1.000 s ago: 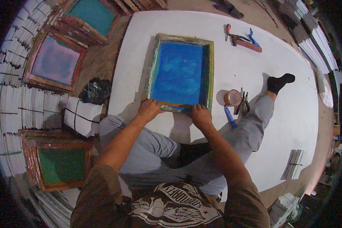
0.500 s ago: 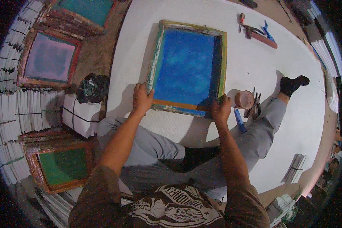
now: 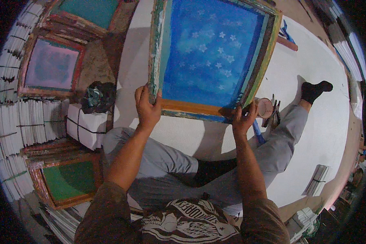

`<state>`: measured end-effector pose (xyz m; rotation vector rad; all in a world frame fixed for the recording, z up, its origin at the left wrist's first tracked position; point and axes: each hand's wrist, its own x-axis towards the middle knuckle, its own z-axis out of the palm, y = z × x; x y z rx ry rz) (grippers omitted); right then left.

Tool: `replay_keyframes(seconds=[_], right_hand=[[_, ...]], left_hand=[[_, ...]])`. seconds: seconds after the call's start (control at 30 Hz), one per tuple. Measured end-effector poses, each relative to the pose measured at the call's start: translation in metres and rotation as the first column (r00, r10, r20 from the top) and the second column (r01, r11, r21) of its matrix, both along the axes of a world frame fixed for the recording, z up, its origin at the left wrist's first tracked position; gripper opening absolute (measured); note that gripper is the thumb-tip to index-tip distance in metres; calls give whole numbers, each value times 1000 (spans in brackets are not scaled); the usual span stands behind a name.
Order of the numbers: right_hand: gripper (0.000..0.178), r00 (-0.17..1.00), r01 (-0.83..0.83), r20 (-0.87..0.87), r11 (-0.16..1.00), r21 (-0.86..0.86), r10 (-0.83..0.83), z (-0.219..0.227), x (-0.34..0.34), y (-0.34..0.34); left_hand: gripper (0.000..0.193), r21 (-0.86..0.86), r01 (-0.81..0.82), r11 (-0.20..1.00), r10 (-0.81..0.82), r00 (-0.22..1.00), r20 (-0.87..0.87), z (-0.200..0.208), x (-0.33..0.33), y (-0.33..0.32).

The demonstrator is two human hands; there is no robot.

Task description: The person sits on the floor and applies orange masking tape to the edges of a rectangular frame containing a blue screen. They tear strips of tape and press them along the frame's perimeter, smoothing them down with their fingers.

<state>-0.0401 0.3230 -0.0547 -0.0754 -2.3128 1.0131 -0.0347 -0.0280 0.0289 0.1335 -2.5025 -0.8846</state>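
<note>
A wooden screen-printing frame with blue mesh is held up over the white surface, its far edge tilted up and cut off by the top of the view. Pale star-like flowers show through the mesh. My left hand grips the near left corner, thumb on the inner side. At the near right corner, my right hand has its fingers closed on the wooden edge. Just beyond that hand lie a round pinkish container, a few dark-handled tools and a blue strip-like tool.
Several other framed screens, pink, green and teal, stand at the left. Near them are a black plastic bag and a tied white stack. My outstretched leg crosses the white board, where a white bundle lies.
Both hands have raised the screen frame from near the surface and tilted it. It looks larger now, and the flower pattern has become visible. It covers part of the tools at the far right.
</note>
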Motion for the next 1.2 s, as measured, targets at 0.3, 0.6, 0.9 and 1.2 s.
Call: replay_keyframes(seconds=[0.3, 0.6, 0.9, 1.2], right_hand=[[55, 998, -33, 48, 995, -95, 38, -6, 7, 2], [46, 977, -78, 145, 891, -447, 158, 3, 6, 9], [58, 961, -97, 134, 748, -657, 243, 28, 3, 6], [50, 918, -69, 277, 803, -592, 282, 16, -1, 7]], left_hand=[[42, 30, 1, 1000, -2, 1000, 30, -1, 6, -1], [41, -28, -7, 1000, 5, 998, -61, -15, 5, -8], [40, 42, -7, 999, 6, 1000, 26, -29, 4, -11], [39, 51, -44, 998, 38, 993, 116, -55, 6, -14]])
